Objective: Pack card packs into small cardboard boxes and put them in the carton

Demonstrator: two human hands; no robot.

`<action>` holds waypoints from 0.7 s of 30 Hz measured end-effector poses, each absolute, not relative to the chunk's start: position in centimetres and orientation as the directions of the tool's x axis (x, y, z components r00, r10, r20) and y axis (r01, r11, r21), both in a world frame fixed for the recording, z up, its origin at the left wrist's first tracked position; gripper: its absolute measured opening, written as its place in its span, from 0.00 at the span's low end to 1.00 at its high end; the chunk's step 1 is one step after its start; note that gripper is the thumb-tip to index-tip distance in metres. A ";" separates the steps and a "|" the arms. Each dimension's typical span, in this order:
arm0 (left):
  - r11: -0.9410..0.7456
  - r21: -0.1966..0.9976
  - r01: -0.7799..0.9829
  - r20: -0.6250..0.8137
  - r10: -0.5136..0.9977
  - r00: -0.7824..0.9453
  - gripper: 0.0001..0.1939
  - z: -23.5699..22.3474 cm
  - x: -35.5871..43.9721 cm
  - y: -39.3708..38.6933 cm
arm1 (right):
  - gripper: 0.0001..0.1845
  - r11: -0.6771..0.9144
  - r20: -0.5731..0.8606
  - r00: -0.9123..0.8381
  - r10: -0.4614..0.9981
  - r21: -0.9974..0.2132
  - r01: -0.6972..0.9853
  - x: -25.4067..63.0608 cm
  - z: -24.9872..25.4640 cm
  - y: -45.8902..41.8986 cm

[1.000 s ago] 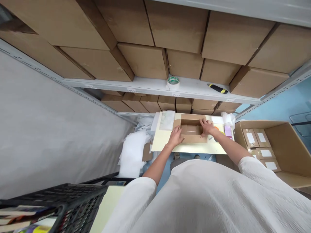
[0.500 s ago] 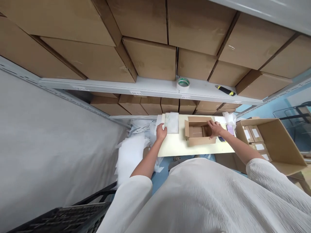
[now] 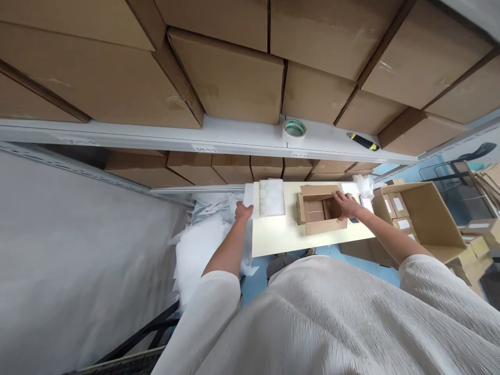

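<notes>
"Cardboard box (image 3: 314, 211), brown, with its flaps open: where is it?"

"On the pale yellow table (image 3: 281, 239), a bit right of the middle."

"What is the right hand (image 3: 345, 205) doing?"

"It's gripping the box's right end."

"And the left hand (image 3: 244, 211)?"

"It's at the table's left edge, just beside some white sheets (image 3: 249, 193). It's curled, but I can't tell if it's pinching one."

"What lies between the hands, besides the box?"

"A flat, cloudy-white packet (image 3: 272, 198), on the table."

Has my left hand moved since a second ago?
Yes: the left hand has moved leftward, from the open box to the left edge of the table.
</notes>
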State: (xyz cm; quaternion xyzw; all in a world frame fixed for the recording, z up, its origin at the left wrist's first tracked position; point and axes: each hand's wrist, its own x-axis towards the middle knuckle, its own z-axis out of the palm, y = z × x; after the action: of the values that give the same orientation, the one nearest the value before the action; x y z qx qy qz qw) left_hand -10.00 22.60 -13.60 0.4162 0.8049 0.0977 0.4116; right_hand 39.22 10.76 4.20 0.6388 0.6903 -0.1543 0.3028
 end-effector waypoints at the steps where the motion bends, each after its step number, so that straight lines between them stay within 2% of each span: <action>1: 0.605 0.509 0.613 -0.557 0.774 -0.301 0.26 -13.4 -9.7 22.6 | 0.90 0.137 -0.615 0.000 0.789 0.175 0.975 39.2 4.2 10.8; 4: 0.461 0.576 0.675 -0.465 0.864 -0.193 0.10 -12.7 -8.2 22.5 | 0.89 0.129 -0.617 0.009 0.787 0.179 0.975 38.9 4.3 10.7; 7: 0.350 0.629 0.695 -0.415 0.906 -0.081 0.06 -12.0 -6.3 22.1 | 0.90 0.116 -0.617 0.019 0.787 0.179 0.977 38.7 4.5 10.6; 12: 0.240 0.623 0.744 -0.367 0.930 0.008 0.06 -11.9 -3.9 21.7 | 0.90 0.096 -0.619 0.019 0.785 0.152 0.984 38.4 4.7 10.6; 17: 0.315 0.606 0.730 -0.399 0.915 -0.064 0.05 -12.1 -3.5 21.6 | 0.90 0.093 -0.620 0.018 0.785 0.146 0.985 38.3 4.6 10.5; 21: 0.422 0.566 0.708 -0.437 0.882 -0.176 0.20 -12.4 -3.2 21.5 | 0.89 0.096 -0.623 0.020 0.782 0.152 0.984 38.3 4.5 10.5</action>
State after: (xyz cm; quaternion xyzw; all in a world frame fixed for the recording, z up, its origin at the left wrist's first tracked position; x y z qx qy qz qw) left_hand -3.16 21.55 -12.37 0.5246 0.7577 0.1176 0.3699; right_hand 38.30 10.50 4.53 0.6504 0.6788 -0.1708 0.2952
